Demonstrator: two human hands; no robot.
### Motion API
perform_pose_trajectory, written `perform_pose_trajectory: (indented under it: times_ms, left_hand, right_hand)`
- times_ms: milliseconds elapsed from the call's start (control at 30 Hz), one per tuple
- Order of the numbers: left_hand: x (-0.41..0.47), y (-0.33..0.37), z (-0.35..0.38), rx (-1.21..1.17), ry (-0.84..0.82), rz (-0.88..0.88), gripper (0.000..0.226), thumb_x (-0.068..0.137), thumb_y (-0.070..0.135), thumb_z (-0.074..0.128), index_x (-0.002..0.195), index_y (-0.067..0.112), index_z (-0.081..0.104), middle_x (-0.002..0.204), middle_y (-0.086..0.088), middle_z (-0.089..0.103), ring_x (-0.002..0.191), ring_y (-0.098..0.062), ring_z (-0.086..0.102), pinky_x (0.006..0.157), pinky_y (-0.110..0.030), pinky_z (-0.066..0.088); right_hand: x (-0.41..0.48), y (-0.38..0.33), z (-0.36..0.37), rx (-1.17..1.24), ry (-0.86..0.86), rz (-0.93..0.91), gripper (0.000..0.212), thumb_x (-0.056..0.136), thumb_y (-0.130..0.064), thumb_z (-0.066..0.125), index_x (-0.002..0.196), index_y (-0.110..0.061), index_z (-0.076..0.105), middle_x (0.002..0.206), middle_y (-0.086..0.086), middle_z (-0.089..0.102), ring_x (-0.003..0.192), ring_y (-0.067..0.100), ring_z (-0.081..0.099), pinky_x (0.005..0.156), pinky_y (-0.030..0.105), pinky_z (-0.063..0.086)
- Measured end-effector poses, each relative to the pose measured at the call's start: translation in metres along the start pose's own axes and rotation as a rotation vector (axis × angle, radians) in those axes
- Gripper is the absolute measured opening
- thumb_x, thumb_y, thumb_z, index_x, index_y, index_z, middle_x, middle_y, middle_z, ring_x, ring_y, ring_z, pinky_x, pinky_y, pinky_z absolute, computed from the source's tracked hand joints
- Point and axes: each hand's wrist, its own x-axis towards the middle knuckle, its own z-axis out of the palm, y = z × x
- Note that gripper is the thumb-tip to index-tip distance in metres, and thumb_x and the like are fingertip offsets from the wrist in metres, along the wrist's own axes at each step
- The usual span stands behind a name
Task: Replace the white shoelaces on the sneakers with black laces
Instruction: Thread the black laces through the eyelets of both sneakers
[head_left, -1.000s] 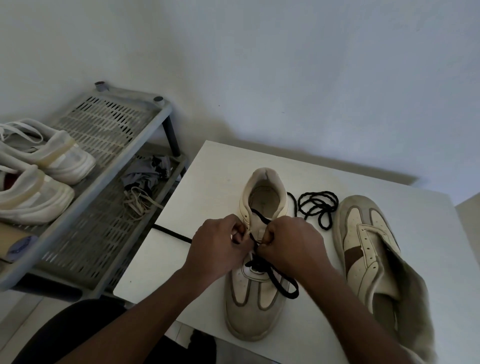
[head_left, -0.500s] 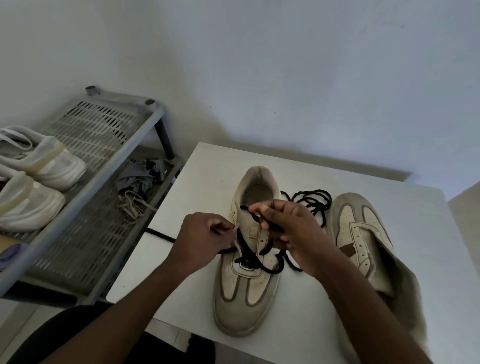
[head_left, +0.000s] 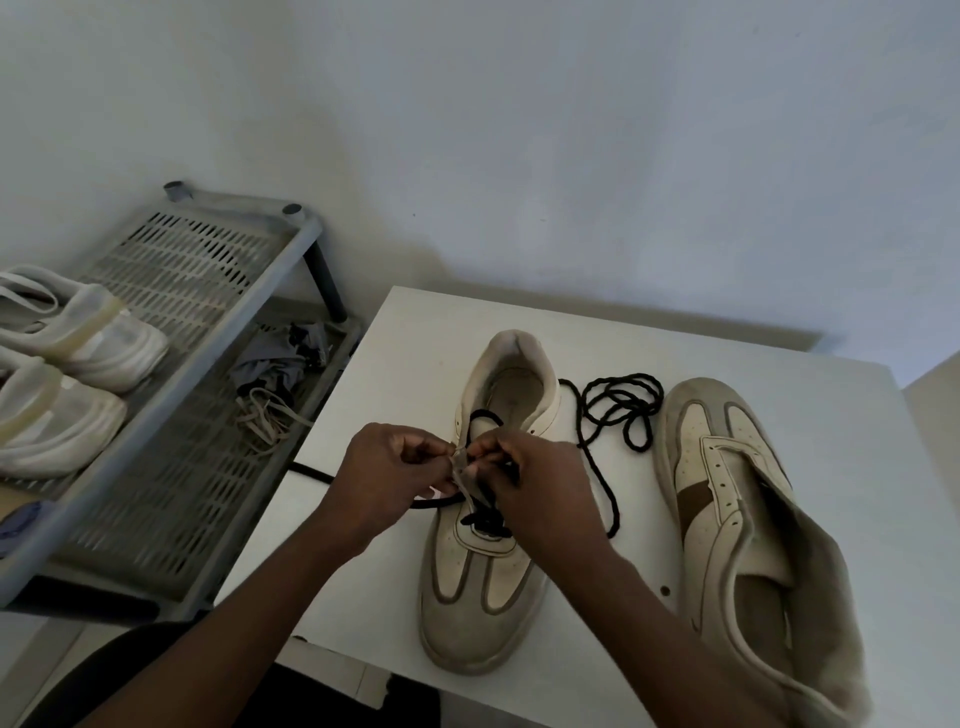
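The left hand (head_left: 395, 473) pinches the eyelet flap (head_left: 461, 467) of the sneaker (head_left: 483, 577); the right hand (head_left: 535, 488) pinches the black lace (head_left: 605, 491). Best practice: steady the flap, feed the tip straight through.

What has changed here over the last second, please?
The right hand, raised toward the heel half a second ago with the black lace, has dropped back beside the left hand over the eyelets of the sneaker; both pinch there. The second sneaker stayed put.
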Motion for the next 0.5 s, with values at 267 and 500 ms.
perform_pose_trajectory:
  times_ms: [267,500]
  left_hand:
    - [0.002,-0.003,-0.003,0.052,0.003,0.013,0.013,0.083,0.003,0.066,0.084,0.011,0.076,0.07,-0.004,0.074,0.066,-0.015,0.071,0.057,-0.015,0.049]
    - [-0.006,-0.009,0.016,0.273,0.105,0.136,0.007,0.08,0.026,0.074,0.083,0.024,0.068,0.071,0.01,0.069,0.063,-0.002,0.066,0.066,-0.028,0.057]
  right_hand:
    - [0.0,0.002,0.007,0.051,0.004,0.104,0.007,0.091,-0.022,0.064,0.086,-0.018,0.067,0.074,-0.009,0.066,0.071,0.004,0.062,0.067,0.021,0.052]
    - [0.009,-0.001,-0.019,0.0,-0.146,0.159,0.015,0.09,-0.013,0.064,0.089,-0.023,0.075,0.088,-0.009,0.072,0.078,0.003,0.065,0.075,0.021,0.055]
